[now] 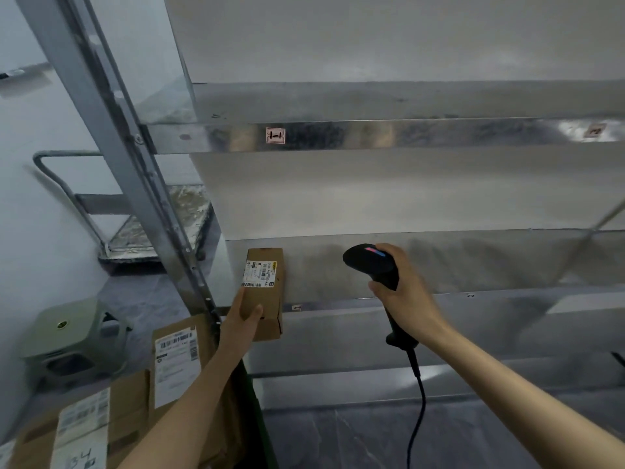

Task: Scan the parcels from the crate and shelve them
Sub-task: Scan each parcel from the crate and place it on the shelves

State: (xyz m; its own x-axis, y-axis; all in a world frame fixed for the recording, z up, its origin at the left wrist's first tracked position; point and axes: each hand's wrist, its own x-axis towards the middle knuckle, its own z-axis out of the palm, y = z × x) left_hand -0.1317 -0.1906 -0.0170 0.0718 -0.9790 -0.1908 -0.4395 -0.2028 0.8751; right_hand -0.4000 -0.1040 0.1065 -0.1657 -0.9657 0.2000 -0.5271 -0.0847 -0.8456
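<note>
Small brown parcel (pixel 265 292) at left end of metal shelf (pixel 439 265), long axis pointing into shelf — left hand (pixel 241 321) grips near end. Right hand (pixel 402 286), well right of it, wrapped round black scanner (pixel 372 262) — muzzle facing parcel's label.

A handwritten "34" stands on the white label (pixel 84 428) of the lower-left parcel (pixel 130 397). The sticker (pixel 275 135) on the upper shelf edge (pixel 372 134) shows a mark like "1". The print on the barcoded label (pixel 259 274) of the small parcel (pixel 270 313) is too fine to read.
</note>
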